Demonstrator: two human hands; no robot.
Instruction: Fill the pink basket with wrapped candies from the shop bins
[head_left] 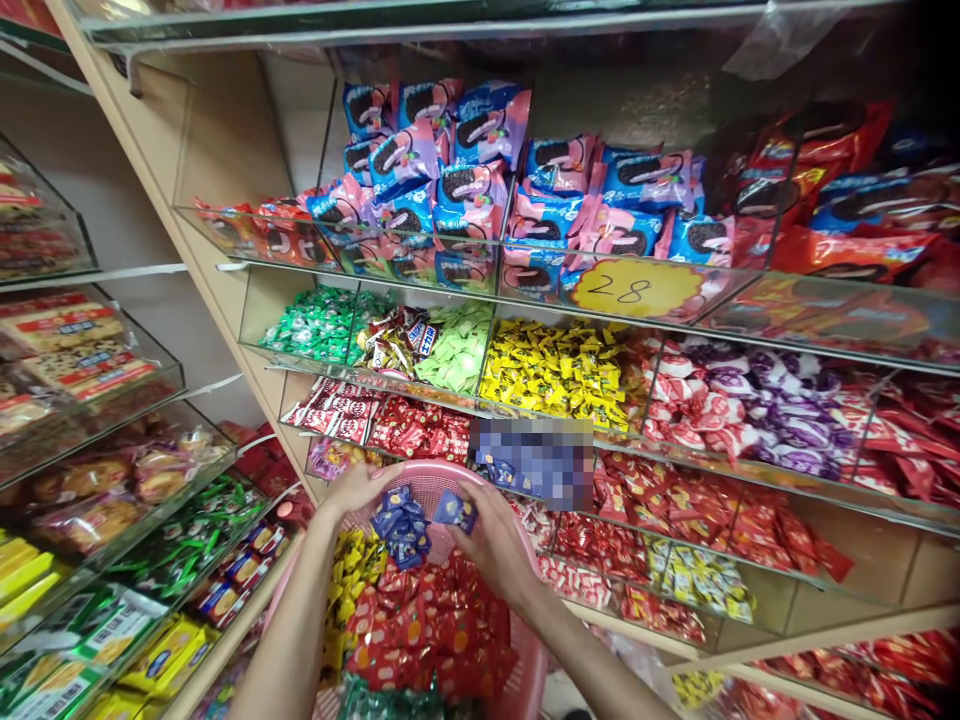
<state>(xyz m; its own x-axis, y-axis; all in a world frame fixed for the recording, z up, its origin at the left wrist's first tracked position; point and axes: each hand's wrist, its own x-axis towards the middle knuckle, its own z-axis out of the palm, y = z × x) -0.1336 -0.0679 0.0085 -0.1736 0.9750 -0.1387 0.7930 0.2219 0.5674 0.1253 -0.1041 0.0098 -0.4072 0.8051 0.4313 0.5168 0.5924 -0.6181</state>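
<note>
In the lower middle of the frame, a pink basket (534, 655) sits between the person's two arms, loaded with wrapped candies. The left hand (358, 488) is at the basket's far rim, toward its left side; how tightly the fingers close there cannot be told. The right hand (484, 525) holds a small blue packet (455, 510) between thumb and fingers, over the far right part of the basket, just beside a small heap of blue candies (405, 525) lying inside it. Below those, red candies (427, 620) fill the basket's middle, with yellow candies (345, 590) along its left side and green candies (390, 700) at the bottom edge of the frame. Just beyond the rim, near the frame's centre, more blue packets (502, 470) lie in a shelf bin, partly blurred. Above them is a bin of yellow sweets (555, 375), with purple-and-white sweets (795, 405) to the right. Across the upper middle, blue-and-pink cookie packs (405, 160) are stacked behind glass, and a yellow sign (641, 288) reads "28".
</note>
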